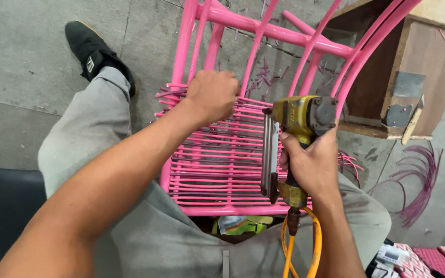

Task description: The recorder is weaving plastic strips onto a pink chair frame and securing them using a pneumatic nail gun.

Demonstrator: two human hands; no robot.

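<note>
Beside wooden box [418,67], pink chair frame [263,25], left hand [213,95] gripping cords [217,164], right hand [312,164] holding nail gun [300,121]

The chair frame [263,23] is smooth pink-painted metal; its cords [217,164] look like glossy plastic. The stapler [297,121] is worn yellow metal, its hose [312,247] orange rubber. Rough concrete floor [21,77]; raw wood box [418,77]; matt grey cloth trousers [78,139].
</note>
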